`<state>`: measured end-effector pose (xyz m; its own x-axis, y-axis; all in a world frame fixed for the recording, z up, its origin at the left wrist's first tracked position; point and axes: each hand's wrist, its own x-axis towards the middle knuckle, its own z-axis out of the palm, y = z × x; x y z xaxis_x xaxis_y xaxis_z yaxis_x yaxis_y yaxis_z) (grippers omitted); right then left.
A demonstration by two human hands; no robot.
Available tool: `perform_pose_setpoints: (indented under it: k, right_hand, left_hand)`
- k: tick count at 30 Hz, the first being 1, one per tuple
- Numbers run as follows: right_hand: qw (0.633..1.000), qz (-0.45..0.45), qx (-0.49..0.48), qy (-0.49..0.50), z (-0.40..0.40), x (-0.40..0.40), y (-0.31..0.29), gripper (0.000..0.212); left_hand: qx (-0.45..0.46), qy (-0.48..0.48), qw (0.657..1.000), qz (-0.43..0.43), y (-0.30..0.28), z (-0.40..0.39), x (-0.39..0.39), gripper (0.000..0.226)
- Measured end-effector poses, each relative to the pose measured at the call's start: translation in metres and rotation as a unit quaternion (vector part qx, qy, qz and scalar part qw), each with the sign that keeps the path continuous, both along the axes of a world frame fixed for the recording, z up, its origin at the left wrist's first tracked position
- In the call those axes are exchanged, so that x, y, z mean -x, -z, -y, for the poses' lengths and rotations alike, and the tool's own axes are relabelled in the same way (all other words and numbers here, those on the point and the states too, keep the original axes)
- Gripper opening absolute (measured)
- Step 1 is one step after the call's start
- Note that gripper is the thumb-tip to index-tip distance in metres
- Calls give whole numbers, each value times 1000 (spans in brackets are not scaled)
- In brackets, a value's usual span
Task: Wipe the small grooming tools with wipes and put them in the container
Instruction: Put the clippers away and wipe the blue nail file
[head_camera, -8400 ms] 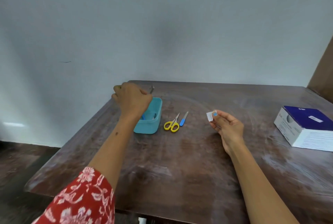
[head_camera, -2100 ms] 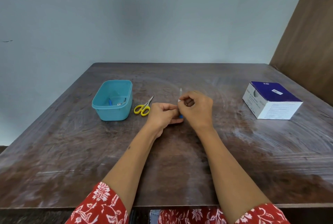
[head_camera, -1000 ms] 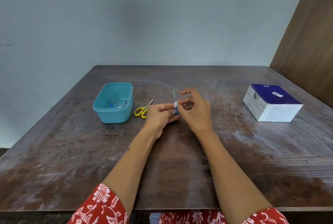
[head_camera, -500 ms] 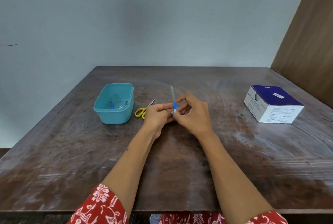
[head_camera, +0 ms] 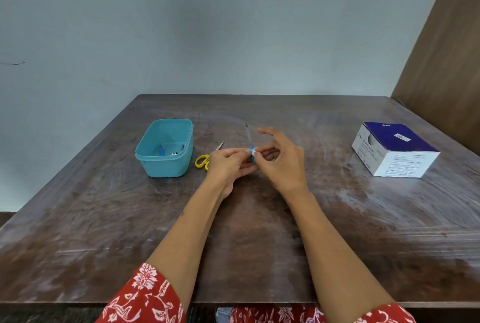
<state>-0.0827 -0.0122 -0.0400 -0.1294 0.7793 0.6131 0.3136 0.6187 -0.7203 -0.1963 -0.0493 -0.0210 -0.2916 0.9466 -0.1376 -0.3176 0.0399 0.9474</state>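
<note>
Blue-handled file held up for wiping

Blue plastic marks the handle of the nail file (head_camera: 251,150), held above the surface (head_camera: 259,219) with its metal blade pointing away. The left hand (head_camera: 228,163) has its grip clamped on the handle to steady it, so the right hand (head_camera: 281,160) can pinch the white wipe (head_camera: 250,151) around it. Nearby, the teal container (head_camera: 166,147) already holds tools; yellow scissors (head_camera: 205,158) lie beside it, probably next.
</note>
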Motion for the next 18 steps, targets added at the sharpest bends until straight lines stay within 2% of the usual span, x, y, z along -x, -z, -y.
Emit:
perform_pose_setpoints:
  k: [6, 11, 18]
  right_hand:
    - [999, 42, -18, -17, 3, 0, 0, 48]
    - [1000, -2, -25, 18, 0, 1, -1, 46]
    - [1000, 15, -11, 2, 2, 4, 1, 41]
  left_hand:
    - [10, -2, 1000, 5, 1, -1, 3, 9]
    - [-3, 12, 1000, 17, 1, -1, 2, 8]
    - [-2, -4, 1000, 16, 3, -3, 3, 5]
